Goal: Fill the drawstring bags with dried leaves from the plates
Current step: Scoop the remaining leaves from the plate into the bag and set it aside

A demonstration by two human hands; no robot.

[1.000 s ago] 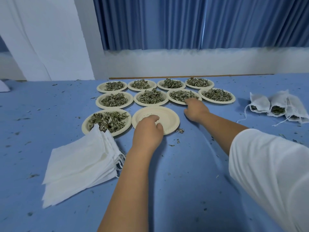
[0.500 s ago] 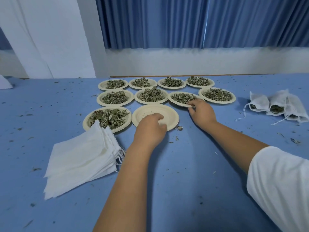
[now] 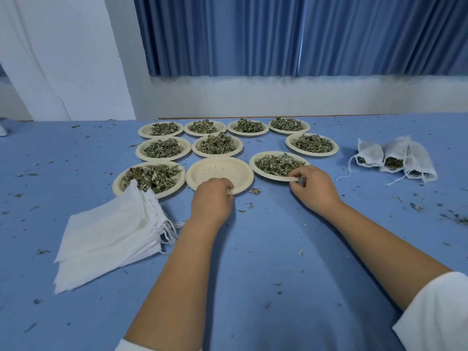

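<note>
Several cream paper plates of dried leaves stand in rows on the blue table. My left hand [image 3: 212,200] pinches the near rim of an empty plate [image 3: 219,171]. My right hand [image 3: 312,187] grips the near rim of a leaf-filled plate [image 3: 278,163] that sits just right of the empty one. A stack of flat white drawstring bags [image 3: 111,236] lies at the near left, overlapping the edge of another full plate [image 3: 151,177]. Three filled bags [image 3: 395,159] lie at the far right.
Loose leaf crumbs are scattered over the blue tablecloth [image 3: 253,262], with a small clump [image 3: 254,191] between the two held plates. A white wall ledge and blue curtains [image 3: 278,34] stand behind the table's far edge.
My right hand has pulled the full plate out of the middle row toward me and to the right, leaving a gap there. My left hand has stayed on the empty plate's rim.
</note>
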